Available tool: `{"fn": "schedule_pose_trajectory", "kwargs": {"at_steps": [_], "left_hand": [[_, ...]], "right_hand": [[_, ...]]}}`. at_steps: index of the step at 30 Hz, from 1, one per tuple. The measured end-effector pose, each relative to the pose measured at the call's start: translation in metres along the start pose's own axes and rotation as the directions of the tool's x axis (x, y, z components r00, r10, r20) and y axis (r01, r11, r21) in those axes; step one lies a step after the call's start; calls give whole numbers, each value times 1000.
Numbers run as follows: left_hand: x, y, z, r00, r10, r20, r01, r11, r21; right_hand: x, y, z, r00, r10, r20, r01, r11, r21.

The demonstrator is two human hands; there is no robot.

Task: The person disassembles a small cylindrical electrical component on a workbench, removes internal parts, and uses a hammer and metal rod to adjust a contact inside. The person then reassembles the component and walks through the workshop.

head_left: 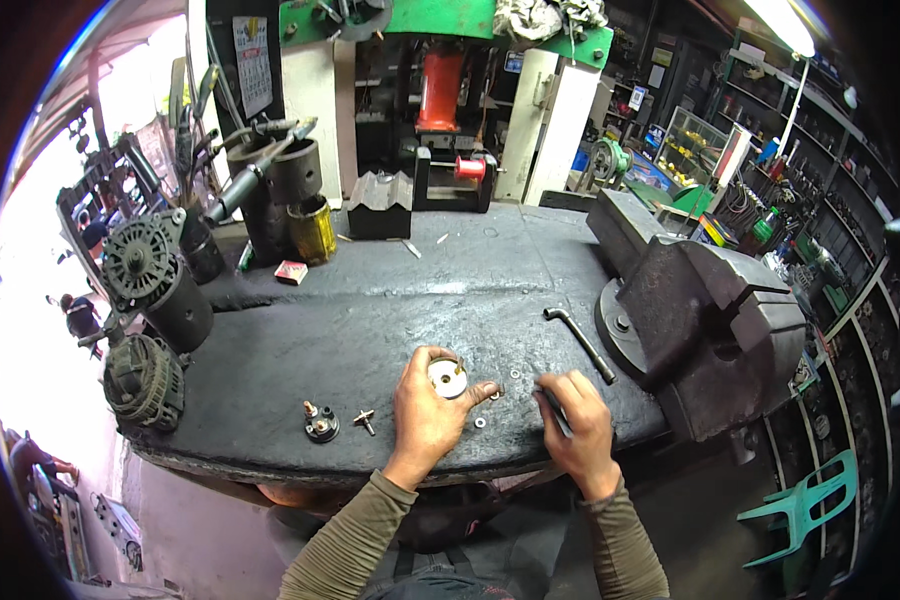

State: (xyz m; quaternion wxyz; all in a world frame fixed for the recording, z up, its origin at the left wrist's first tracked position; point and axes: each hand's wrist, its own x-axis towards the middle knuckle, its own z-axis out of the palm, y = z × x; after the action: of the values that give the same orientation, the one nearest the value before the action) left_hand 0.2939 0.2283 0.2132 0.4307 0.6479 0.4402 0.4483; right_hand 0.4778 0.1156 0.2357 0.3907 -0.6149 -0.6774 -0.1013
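Observation:
My left hand (428, 415) is wrapped around a round metal part (448, 378) with a pale, flat face and a dark hole in its middle. My right hand (578, 428) is closed just to the right, low over the bench; a slim dark thing (554, 410) shows at its fingers, its kind unclear. Left of my left hand lie a black round cap with copper-coloured studs (321, 424) and a small cross-shaped metal piece (365, 421). Between my hands are a small washer or nut (480, 423) and a small ring (515, 374).
An L-shaped socket wrench (581, 346) lies before a big bench vise (715, 325) at the right. Alternators (142, 380) stand at the left edge. Farther back are a yellow can (312, 230), a red-and-white box (291, 273) and a grooved metal block (380, 207).

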Motion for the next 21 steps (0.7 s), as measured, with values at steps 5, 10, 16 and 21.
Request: {"fn": "schedule_pose_trajectory", "kwargs": {"at_steps": [5,10,16,21], "left_hand": [[-8,-14,-5,992,127,23,-128,991,39],[-41,22,-59,980,197,-24,-197,980,15],[-90,86,-141,972,93,217,-49,979,-198],[-161,35,-310,935,-288,207,276,957,85]], "right_hand": [[29,43,18,956,-76,285,144,964,-225],[64,13,-29,925,57,376,71,946,-317],[180,-153,-40,956,-71,285,26,987,162],[186,-331,18,670,-333,663,-126,830,544]]}}
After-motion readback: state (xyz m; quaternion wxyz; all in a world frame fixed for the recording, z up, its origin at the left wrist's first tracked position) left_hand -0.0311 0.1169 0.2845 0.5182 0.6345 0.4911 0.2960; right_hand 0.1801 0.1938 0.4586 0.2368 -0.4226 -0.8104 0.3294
